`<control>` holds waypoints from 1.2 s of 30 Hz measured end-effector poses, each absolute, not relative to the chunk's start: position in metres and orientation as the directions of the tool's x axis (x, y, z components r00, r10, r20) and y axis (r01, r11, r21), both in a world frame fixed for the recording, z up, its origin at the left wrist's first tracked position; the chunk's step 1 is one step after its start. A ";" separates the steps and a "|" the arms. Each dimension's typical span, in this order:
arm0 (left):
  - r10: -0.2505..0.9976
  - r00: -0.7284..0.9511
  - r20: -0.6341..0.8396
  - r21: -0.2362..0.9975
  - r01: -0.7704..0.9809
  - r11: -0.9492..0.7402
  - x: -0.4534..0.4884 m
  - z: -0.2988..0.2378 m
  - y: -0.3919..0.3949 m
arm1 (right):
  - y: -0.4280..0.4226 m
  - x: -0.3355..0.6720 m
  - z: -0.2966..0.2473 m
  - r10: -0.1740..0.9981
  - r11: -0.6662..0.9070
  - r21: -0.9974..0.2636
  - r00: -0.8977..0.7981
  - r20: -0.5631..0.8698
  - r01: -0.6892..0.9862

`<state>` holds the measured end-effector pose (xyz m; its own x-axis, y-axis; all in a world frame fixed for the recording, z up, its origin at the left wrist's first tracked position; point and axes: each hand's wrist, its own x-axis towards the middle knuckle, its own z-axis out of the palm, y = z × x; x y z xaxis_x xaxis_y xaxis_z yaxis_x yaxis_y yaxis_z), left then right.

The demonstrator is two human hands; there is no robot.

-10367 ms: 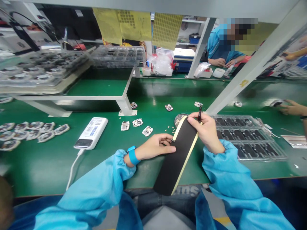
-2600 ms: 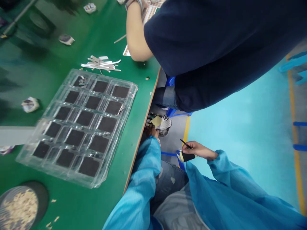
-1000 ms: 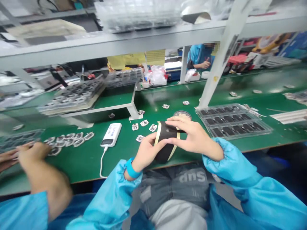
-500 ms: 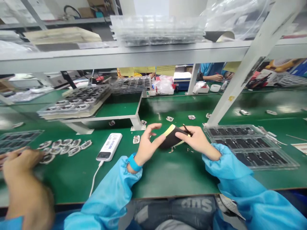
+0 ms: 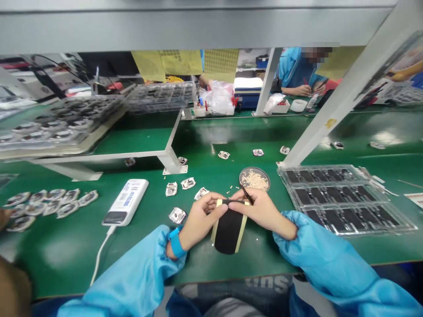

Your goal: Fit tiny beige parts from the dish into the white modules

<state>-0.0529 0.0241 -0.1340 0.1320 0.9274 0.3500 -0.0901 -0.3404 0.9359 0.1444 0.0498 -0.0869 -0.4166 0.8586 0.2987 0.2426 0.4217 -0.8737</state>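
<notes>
Left fingers (image 5: 213, 208) and right fingers (image 5: 247, 206) pinch a black tape strip (image 5: 228, 233).

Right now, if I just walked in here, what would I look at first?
You would probably look first at the two hands in the middle of the green bench, meeting over a black strip with pale yellow edges and a thin dark tool. To their right lies a big clear plastic tray of black squares. Just above the hands sits a round dish of tiny pale bits.
</notes>
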 end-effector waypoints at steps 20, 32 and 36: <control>0.926 -0.085 0.367 0.927 -0.045 -0.372 -0.059 -0.136 0.028 | 0.055 0.148 -0.091 0.797 0.590 -0.738 -0.385 0.466 0.328; 0.949 0.015 0.316 0.946 -0.081 -0.313 -0.056 -0.137 0.028 | 0.052 0.143 -0.096 0.817 0.567 -0.763 -0.328 0.474 0.311; 0.930 0.315 0.192 0.981 -0.032 -0.192 -0.052 -0.140 0.024 | 0.057 0.146 -0.097 0.806 0.572 -0.707 -0.125 0.579 0.416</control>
<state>-0.0517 0.0244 -0.1403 0.3147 0.9296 0.1921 -0.0316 -0.1920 0.9809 0.1461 0.0566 -0.0974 -0.1249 0.8057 0.5790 0.4156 0.5724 -0.7069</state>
